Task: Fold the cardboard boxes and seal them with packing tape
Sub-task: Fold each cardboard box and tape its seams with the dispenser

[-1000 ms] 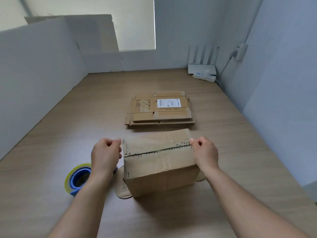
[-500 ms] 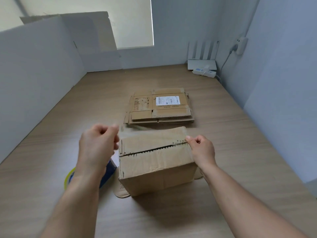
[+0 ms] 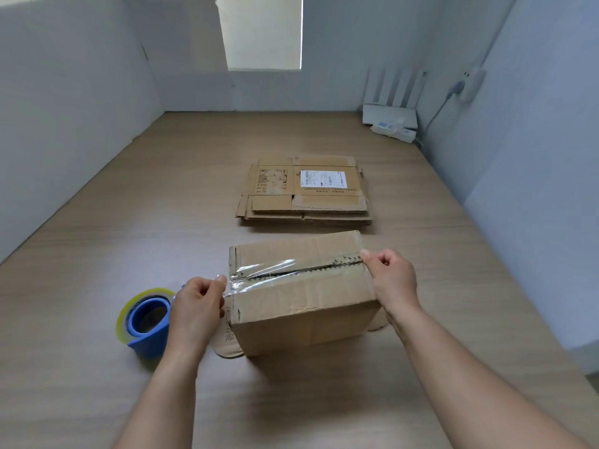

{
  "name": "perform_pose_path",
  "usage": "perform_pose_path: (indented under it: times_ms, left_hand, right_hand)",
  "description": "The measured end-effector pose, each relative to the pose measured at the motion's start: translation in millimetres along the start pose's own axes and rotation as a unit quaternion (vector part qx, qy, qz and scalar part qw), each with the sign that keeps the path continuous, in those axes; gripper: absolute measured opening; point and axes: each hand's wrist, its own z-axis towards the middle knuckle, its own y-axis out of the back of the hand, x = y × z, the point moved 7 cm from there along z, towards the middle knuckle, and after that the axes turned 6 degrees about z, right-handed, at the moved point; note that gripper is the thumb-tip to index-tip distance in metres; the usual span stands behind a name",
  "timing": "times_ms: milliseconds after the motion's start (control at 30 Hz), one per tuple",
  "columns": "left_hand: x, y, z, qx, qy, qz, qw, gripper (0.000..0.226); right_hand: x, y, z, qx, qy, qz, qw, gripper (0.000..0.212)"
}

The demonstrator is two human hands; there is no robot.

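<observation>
A folded brown cardboard box (image 3: pixel 301 306) stands on the wooden table in front of me, its top flaps meeting along a dark seam. A strip of clear packing tape (image 3: pixel 259 272) stretches over that seam. My left hand (image 3: pixel 197 306) pinches the tape's left end just off the box's left edge. My right hand (image 3: pixel 390 280) pinches the other end at the box's right edge. A tape roll in a blue dispenser (image 3: pixel 146 319) lies on the table left of my left hand.
A stack of flattened cardboard boxes (image 3: pixel 306 192) lies beyond the box, the top one bearing a white label. A white router (image 3: pixel 390 108) and power strip (image 3: pixel 393 131) sit at the back right corner. White walls enclose the table on the left, back and right.
My left hand rose, then came back down level with the box top, and the clear tape now shows stretched over the seam. My right hand stayed at the box's right edge.
</observation>
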Motion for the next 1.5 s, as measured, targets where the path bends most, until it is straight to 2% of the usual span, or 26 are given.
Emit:
perform_pose_path:
  times_ms: [200,300,333,367,433,533,600,667,767,833,900,967,1033,1133,1167,1233,1333,1400,1467,1500]
  left_hand:
    - [8,-14,-3,0.02,0.0,-0.026,0.999,0.032]
    - [3,-15,-3,0.012,-0.022,0.108,0.994,0.02]
    - [2,-12,-3,-0.002,-0.011,0.131,0.991,0.024]
    - [1,-8,-3,-0.015,0.002,0.127,0.992,0.038]
    - [-8,-9,-9,-0.018,-0.017,0.075,0.997,0.05]
    - [-23,-39,-24,0.076,-0.072,0.064,0.992,0.058]
    - [-20,-51,-21,0.112,-0.053,0.116,0.986,0.065]
    - [-19,-51,-11,0.113,0.001,0.151,0.982,0.075]
    - [-24,-49,-1,0.105,0.06,0.251,0.96,0.109]
    - [-32,-50,-1,0.092,0.065,0.328,0.938,0.122]
    - [-34,-51,-1,0.06,0.061,0.374,0.923,0.116]
    - [-34,-51,1,0.032,0.044,0.383,0.922,0.092]
    - [-32,-52,3,0.019,0.032,0.376,0.926,0.075]
    - [-27,-48,7,0.021,0.022,0.359,0.933,0.062]
    - [-25,-47,9,0.029,0.016,0.343,0.939,0.059]
    - [-21,-42,11,0.083,0.002,0.282,0.956,0.058]
    - [-10,-28,-8,0.233,0.019,0.126,0.964,0.078]
    - [-8,-20,-36,0.278,-0.013,0.142,0.95,0.087]
    - [-4,-23,-60,0.278,-0.064,0.207,0.936,0.093]
    - [-7,-28,-70,0.252,-0.085,0.229,0.936,0.096]
  right_hand:
    - [2,1,-1,-0.004,0.011,-0.011,1.0,0.039]
    - [5,1,-3,-0.007,0.016,-0.037,0.999,0.036]
    - [6,1,-3,-0.008,0.019,-0.046,0.999,0.033]
    - [7,1,-3,-0.009,0.022,-0.056,0.998,0.03]
    - [9,1,-4,-0.008,0.031,-0.076,0.997,0.027]
    - [13,2,-6,-0.006,0.052,-0.117,0.992,0.031]
    - [17,2,-7,0.006,0.055,-0.144,0.988,0.039]
    - [22,-3,-8,0.035,0.031,-0.216,0.975,0.053]
    - [31,-19,-10,0.063,-0.01,-0.366,0.928,0.104]
    - [37,-32,-10,0.062,-0.048,-0.405,0.911,0.121]
    - [39,-41,-10,0.055,-0.059,-0.428,0.9,0.121]
    - [35,-40,-5,0.035,-0.053,-0.413,0.908,0.109]
    - [27,-32,6,0.033,-0.045,-0.346,0.936,0.088]
    - [15,-24,23,0.088,-0.019,-0.214,0.973,0.047]
    - [16,-23,26,0.095,0.002,-0.197,0.976,0.043]
    - [20,-21,29,0.098,0.039,-0.2,0.974,0.044]
    - [25,-20,40,0.117,0.043,-0.231,0.965,0.045]
    - [27,-15,49,0.102,0.01,-0.275,0.956,0.053]
    - [29,-11,52,0.059,-0.036,-0.315,0.947,0.081]
    - [29,-12,51,0.042,-0.054,-0.318,0.946,0.095]
